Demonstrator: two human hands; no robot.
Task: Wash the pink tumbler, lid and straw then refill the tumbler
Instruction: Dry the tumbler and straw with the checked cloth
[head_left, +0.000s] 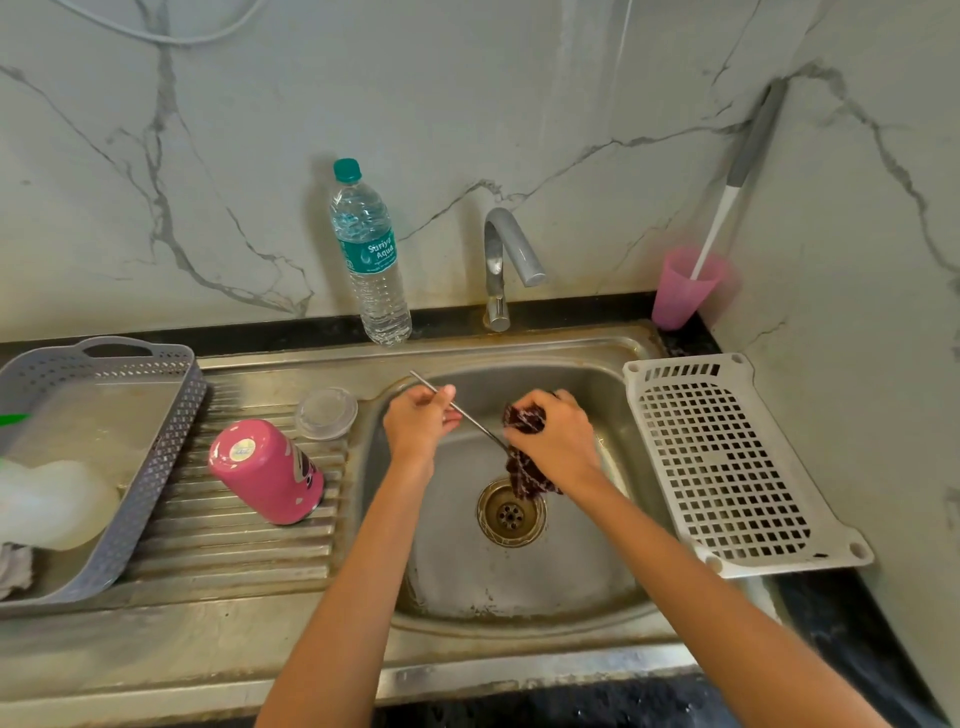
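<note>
Two hands: left hand (418, 426) pinching one thin steel straw (478, 425), right hand (553, 441) clenched on one dark (checked) cloth (525, 480).

The tumbler (265, 470) is pink, basket (156, 467) grey, tray (635, 395) white — cloth (524, 470) maroon-and-white checked.

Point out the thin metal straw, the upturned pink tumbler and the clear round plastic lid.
thin metal straw (478, 426): head view, exposed middle of shaft.
upturned pink tumbler (278, 480): head view, side wall.
clear round plastic lid (326, 414): head view, its centre.
</note>
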